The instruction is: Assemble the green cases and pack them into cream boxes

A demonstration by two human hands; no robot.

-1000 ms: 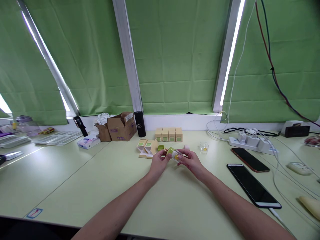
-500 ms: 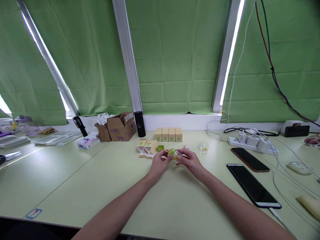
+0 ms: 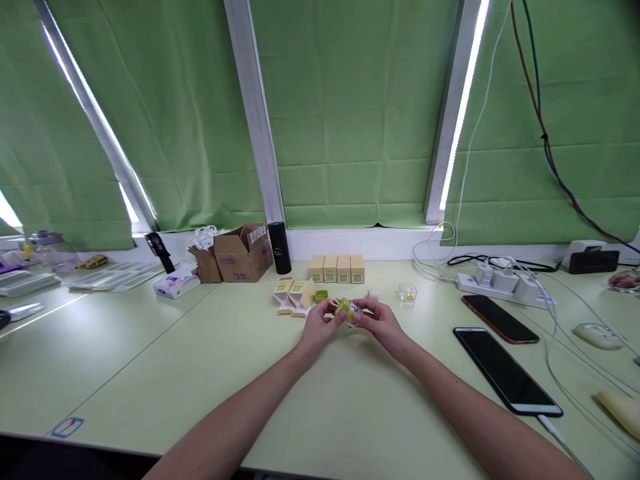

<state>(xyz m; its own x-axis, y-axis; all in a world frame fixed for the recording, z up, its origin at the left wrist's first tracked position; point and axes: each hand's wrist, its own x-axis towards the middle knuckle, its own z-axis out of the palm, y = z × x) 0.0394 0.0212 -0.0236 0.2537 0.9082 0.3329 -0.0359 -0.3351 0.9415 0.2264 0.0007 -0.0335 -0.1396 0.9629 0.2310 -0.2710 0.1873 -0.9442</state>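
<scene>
Between my hands, just above the table, is a small clear container with a green lid (image 3: 343, 306) and a pale loop at its left end. My left hand (image 3: 321, 323) pinches the green lid end. Closed on the clear end, where something yellow shows, is my right hand (image 3: 383, 325). My fingers cover part of the container. Behind my left hand lie a small green square piece (image 3: 321, 295) and two opened tan cartons (image 3: 296, 295). A pinkish-white piece (image 3: 373, 294) sits just beyond my right hand, with a small clear cup (image 3: 407, 293) farther right.
Several closed tan boxes (image 3: 337, 269) stand in a row at the back. Left of them are a black cylinder (image 3: 279, 248), a cardboard box (image 3: 244, 253) and a tissue pack (image 3: 177, 284). Two phones (image 3: 506, 370), a power strip (image 3: 505, 291) and cables lie on the right.
The small container has turned slightly in my fingers, so its green lid and yellow part show at a different angle. Both hands stay in nearly the same place.
</scene>
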